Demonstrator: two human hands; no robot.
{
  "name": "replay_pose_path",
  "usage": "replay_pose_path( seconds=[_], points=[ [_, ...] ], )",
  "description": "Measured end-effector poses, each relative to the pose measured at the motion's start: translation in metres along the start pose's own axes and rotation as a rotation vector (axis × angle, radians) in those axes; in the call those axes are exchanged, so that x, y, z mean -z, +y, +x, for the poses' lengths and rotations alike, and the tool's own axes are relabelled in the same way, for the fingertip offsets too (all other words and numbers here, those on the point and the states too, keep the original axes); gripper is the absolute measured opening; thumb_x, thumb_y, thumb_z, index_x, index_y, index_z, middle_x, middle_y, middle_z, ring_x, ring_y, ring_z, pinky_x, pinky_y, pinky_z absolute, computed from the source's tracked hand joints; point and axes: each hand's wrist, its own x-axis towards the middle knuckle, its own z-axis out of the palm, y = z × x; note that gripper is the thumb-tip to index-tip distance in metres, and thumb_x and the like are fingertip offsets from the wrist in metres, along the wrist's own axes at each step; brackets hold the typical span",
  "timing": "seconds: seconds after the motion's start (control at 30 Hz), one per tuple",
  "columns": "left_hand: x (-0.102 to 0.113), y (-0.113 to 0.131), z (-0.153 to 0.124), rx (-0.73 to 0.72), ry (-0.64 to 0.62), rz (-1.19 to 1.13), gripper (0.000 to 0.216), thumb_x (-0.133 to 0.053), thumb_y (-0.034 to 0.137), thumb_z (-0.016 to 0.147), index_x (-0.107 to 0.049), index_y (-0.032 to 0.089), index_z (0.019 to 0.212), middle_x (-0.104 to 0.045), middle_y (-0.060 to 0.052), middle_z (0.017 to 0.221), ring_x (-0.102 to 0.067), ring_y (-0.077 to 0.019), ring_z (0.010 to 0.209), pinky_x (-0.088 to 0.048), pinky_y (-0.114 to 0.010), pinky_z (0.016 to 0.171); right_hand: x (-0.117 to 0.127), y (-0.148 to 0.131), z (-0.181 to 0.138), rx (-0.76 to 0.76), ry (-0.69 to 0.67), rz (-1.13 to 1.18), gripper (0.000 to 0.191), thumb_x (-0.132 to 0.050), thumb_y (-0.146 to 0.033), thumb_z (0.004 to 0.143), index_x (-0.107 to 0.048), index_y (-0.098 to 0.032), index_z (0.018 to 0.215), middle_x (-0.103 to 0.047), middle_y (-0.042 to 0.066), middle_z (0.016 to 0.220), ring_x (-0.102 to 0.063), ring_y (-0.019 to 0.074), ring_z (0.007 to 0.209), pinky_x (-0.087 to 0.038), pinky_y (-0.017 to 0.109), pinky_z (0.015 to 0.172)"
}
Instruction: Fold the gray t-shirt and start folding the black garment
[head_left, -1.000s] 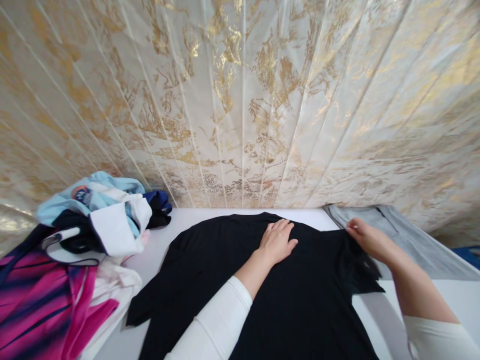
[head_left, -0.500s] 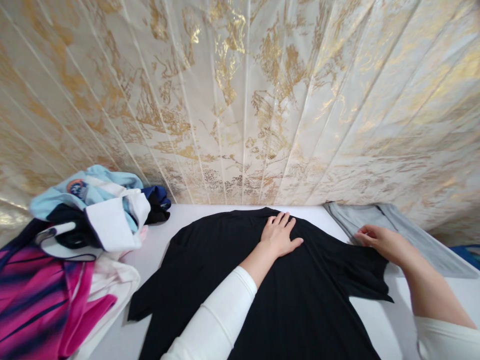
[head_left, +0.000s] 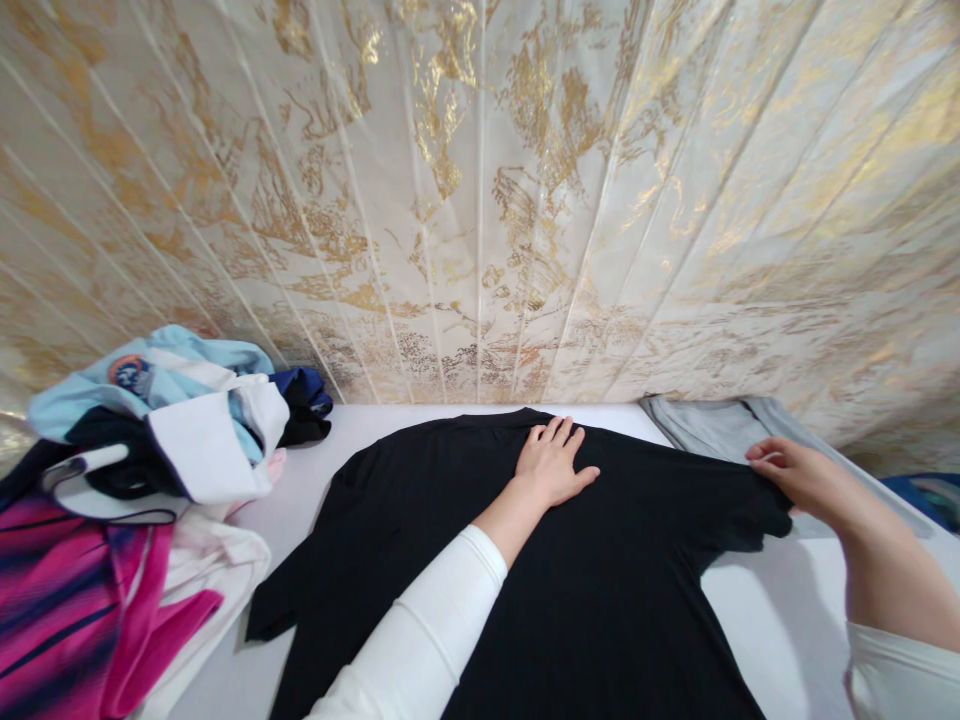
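A black T-shirt lies spread over the white table, its collar edge toward the wall and its lower part running out of view at the bottom. Flat on its upper right part, near the collar, rests my left hand with fingers spread. My right hand pinches the cuff end of the right sleeve, which is drawn out straight and slightly raised off the table. The fingertips on the far side of the cuff are partly hidden. The left sleeve lies flat, angled downward.
At the left is a heap of clothes: a light blue garment, a white piece, a pink and navy garment. A folded grey garment lies behind the right sleeve. The gold-patterned wall covering borders the white table.
My right hand has moved to the right with the cuff, and the right sleeve is now stretched straighter and lifted. My left hand stays pressed on the shirt. The view has shifted slightly.
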Motion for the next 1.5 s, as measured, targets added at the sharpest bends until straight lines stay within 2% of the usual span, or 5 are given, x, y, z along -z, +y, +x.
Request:
replay_pose_path(
  seconds=[0.1,0.53,0.73,0.97,1.5],
  points=[
    [-0.002,-0.001,0.002,-0.003,0.008,0.006,0.065,-0.039,0.059,0.091,-0.040,0.016,0.140,-0.031,-0.011,0.153,-0.023,-0.0252,0.141,-0.025,-0.042,0.111,-0.008,-0.003,-0.002,-0.102,-0.205,0.051,0.012,-0.051,-0.025,0.080,-0.062,-0.019,0.077,-0.067,0.008,0.067,-0.054,0.0161,0.049,-0.037,0.029,0.050],
    [0.021,0.060,-0.015,-0.243,0.073,0.005,0.036,-0.048,0.016,0.087,-0.054,0.014,0.123,-0.045,-0.011,0.142,-0.039,-0.0234,0.130,-0.038,-0.037,0.098,-0.033,-0.038,-0.017,0.147,0.009,-0.175,0.018,-0.048,-0.035,0.084,-0.060,-0.023,0.089,-0.069,0.007,0.087,-0.061,0.0217,0.072,-0.037,0.028,0.060],
    [0.000,0.100,-0.039,-0.283,-0.010,-0.084,0.032,-0.046,0.035,0.093,-0.059,0.014,0.115,-0.056,-0.011,0.129,-0.048,-0.0251,0.120,-0.041,-0.039,0.095,-0.011,-0.046,-0.052,0.242,0.186,-0.151,0.028,-0.041,-0.047,0.082,-0.057,-0.024,0.085,-0.066,0.007,0.082,-0.061,0.0223,0.067,-0.038,0.030,0.056],
    [-0.018,0.092,-0.035,-0.274,0.011,-0.043,0.047,-0.034,0.044,0.098,-0.043,0.019,0.136,-0.037,-0.008,0.149,-0.030,-0.0225,0.137,-0.029,-0.040,0.107,-0.011,-0.043,-0.142,0.106,-0.550,0.071,0.054,-0.032,-0.065,0.083,-0.056,-0.023,0.058,-0.054,0.003,0.046,-0.053,0.0182,0.044,-0.039,0.029,0.047],
    [-0.012,0.089,-0.033,-0.252,-0.011,-0.109,0.058,-0.039,0.043,0.095,-0.034,0.008,0.142,-0.030,-0.014,0.152,-0.025,-0.0235,0.141,-0.026,-0.037,0.112,-0.030,-0.036,-0.130,0.060,-0.435,0.264,0.036,-0.048,-0.060,0.066,-0.043,-0.025,0.066,-0.045,-0.006,0.042,-0.040,0.0119,0.034,-0.030,0.024,0.035]
  ],
)
